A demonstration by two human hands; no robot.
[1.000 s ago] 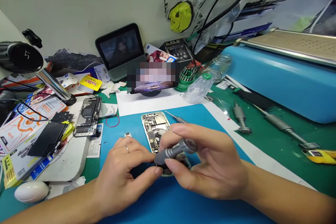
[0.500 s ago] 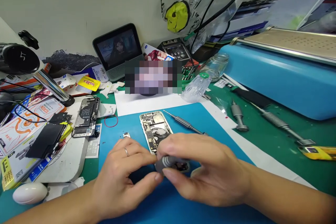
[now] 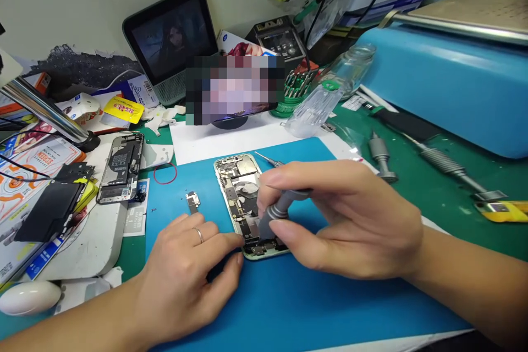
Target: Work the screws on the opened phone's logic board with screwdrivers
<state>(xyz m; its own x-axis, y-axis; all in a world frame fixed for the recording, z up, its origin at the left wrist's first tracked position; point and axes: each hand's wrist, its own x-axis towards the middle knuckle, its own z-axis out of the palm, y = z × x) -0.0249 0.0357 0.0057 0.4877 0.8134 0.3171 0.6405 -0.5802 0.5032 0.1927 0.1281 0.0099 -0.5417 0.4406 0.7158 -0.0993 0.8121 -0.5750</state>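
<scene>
An opened phone (image 3: 233, 195) lies on the blue mat (image 3: 181, 176), its inner parts bare. My right hand (image 3: 346, 220) grips a grey screwdriver (image 3: 275, 212) between thumb and fingers, tilted, with its lower end over the bottom part of the phone. The tip itself is hard to make out. At the phone's lower left edge, my left hand (image 3: 187, 275), with a ring on one finger, holds the frame with bent index finger and thumb close together. A small metal part (image 3: 192, 199) lies beyond my left hand. Another thin screwdriver (image 3: 268, 159) is partly hidden behind my right hand.
Left, a second opened phone (image 3: 122, 168) rests on a white base near boxes. More screwdrivers (image 3: 379, 154) and a yellow-handled tool (image 3: 505, 212) lie right. Behind stand a screen device (image 3: 169, 33), a green bit holder (image 3: 289, 104) and a glass jar (image 3: 357, 63).
The view has shifted, so the background sits lower-left or higher. My right hand has risen and tilted the screwdriver over the phone; my left fingers have come away from the screwdriver.
</scene>
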